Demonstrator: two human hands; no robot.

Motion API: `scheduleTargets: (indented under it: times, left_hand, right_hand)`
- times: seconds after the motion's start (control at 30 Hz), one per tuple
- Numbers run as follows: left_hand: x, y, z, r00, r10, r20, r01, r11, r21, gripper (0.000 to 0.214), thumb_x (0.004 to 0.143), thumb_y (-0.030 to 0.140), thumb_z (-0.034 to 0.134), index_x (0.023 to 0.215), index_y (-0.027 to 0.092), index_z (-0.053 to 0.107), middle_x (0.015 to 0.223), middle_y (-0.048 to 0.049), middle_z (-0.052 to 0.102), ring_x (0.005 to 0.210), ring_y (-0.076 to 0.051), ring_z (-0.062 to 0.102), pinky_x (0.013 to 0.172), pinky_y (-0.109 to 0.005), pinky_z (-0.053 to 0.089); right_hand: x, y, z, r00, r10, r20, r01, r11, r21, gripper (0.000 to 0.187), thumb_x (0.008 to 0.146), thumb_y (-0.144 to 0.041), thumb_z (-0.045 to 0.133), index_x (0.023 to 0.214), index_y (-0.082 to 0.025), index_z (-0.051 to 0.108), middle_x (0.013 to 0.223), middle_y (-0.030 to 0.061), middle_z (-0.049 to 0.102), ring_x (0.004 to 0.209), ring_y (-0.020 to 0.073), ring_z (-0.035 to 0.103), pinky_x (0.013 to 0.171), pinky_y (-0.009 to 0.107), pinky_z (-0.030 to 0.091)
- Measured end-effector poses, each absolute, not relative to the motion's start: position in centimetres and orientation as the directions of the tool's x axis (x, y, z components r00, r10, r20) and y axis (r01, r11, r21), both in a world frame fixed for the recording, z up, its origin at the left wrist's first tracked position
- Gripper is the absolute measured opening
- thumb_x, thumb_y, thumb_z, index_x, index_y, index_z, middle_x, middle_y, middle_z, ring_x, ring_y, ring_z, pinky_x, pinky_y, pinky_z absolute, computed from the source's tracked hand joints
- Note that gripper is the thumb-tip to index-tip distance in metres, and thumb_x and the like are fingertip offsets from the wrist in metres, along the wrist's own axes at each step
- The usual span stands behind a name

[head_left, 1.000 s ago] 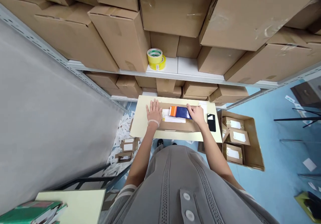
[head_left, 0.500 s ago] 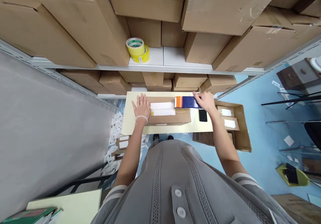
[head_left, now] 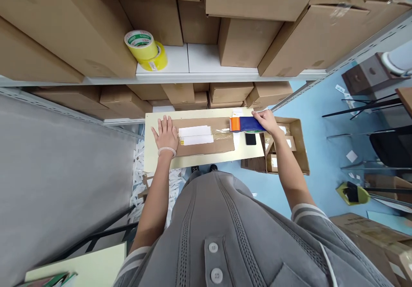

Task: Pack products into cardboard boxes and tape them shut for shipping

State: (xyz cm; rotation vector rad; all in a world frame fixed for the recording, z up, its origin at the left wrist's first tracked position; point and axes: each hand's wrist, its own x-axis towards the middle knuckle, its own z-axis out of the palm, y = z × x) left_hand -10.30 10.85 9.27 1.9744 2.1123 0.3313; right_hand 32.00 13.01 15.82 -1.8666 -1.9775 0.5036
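A long cardboard box (head_left: 206, 149) lies on the pale table (head_left: 189, 163), with white paper labels (head_left: 195, 135) on its top. My left hand (head_left: 166, 135) rests flat on the box's left end, fingers spread and holding nothing. My right hand (head_left: 265, 121) is closed around a blue and orange tape dispenser (head_left: 249, 124) at the box's right end. Clear tape (head_left: 222, 135) runs along the box top toward the dispenser's orange end. A sliver of green roll shows under the dispenser. Beside it lies a black phone-like object (head_left: 250, 139), close to my right forearm.
Shelves packed with cardboard boxes stand beyond the table. Two yellow tape rolls (head_left: 146, 51) sit on the upper shelf (head_left: 174, 59). An open carton (head_left: 302, 149) holding smaller boxes stands at the right. Paper scraps (head_left: 174, 192) cover the floor on the left.
The camera view has shifted. My right hand with the tape dispenser has moved rightward off the box's top toward its right end. The left hand stays on the box's left end.
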Motion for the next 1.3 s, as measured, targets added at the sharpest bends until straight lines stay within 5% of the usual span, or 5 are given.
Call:
scheduleTargets:
  times: [0.5, 0.83, 0.97, 1.3]
  left_hand:
    - [-10.3, 11.8, 8.9, -0.069, 0.997, -0.02, 0.959, 0.072, 0.275, 0.062, 0.102, 0.035, 0.015, 0.16, 0.016, 0.019, 0.167, -0.0061, 0.018, 0.155, -0.026, 0.01, 0.125, -0.055, 0.0]
    - [-10.4, 11.4, 8.7, -0.061, 0.998, -0.012, 0.958, 0.062, 0.281, 0.061, 0.103, 0.036, 0.016, 0.16, 0.016, 0.019, 0.167, -0.0063, 0.019, 0.156, -0.025, 0.009, 0.125, -0.055, 0.001]
    - [-10.4, 10.9, 8.8, -0.064, 0.998, 0.001, 0.955, 0.061, 0.291, 0.061, 0.103, 0.038, 0.015, 0.16, 0.016, 0.019, 0.167, -0.0063, 0.019, 0.156, -0.025, 0.009, 0.125, -0.054, 0.002]
    - [-10.5, 10.6, 8.8, -0.065, 0.998, 0.01, 0.951, 0.058, 0.304, 0.062, 0.103, 0.038, 0.017, 0.16, 0.016, 0.018, 0.167, -0.0065, 0.019, 0.155, -0.026, 0.009, 0.125, -0.054, 0.001]
  right_hand:
    - [36.1, 10.0, 14.8, -0.042, 0.999, -0.008, 0.993, 0.041, -0.115, 0.059, 0.096, -0.05, 0.032, 0.044, -0.022, 0.036, 0.044, 0.0058, 0.042, 0.051, 0.0179, 0.043, 0.058, 0.034, 0.017]
    - [37.2, 9.8, 19.1, -0.058, 0.998, 0.038, 0.983, 0.063, -0.172, 0.057, 0.097, -0.049, 0.031, 0.046, -0.024, 0.032, 0.046, 0.0031, 0.042, 0.048, 0.0154, 0.034, 0.059, 0.033, 0.024]
    - [37.2, 10.1, 20.1, -0.093, 0.994, 0.063, 0.99, 0.099, -0.099, 0.058, 0.098, -0.05, 0.03, 0.047, -0.023, 0.034, 0.048, 0.0044, 0.045, 0.048, 0.0154, 0.036, 0.059, 0.033, 0.023]
    - [35.2, 11.4, 16.4, -0.114, 0.982, -0.153, 0.971, 0.142, 0.192, 0.063, 0.1, -0.042, 0.027, 0.062, -0.014, 0.07, 0.067, 0.0155, 0.071, 0.066, 0.0237, 0.063, 0.059, 0.032, 0.021]
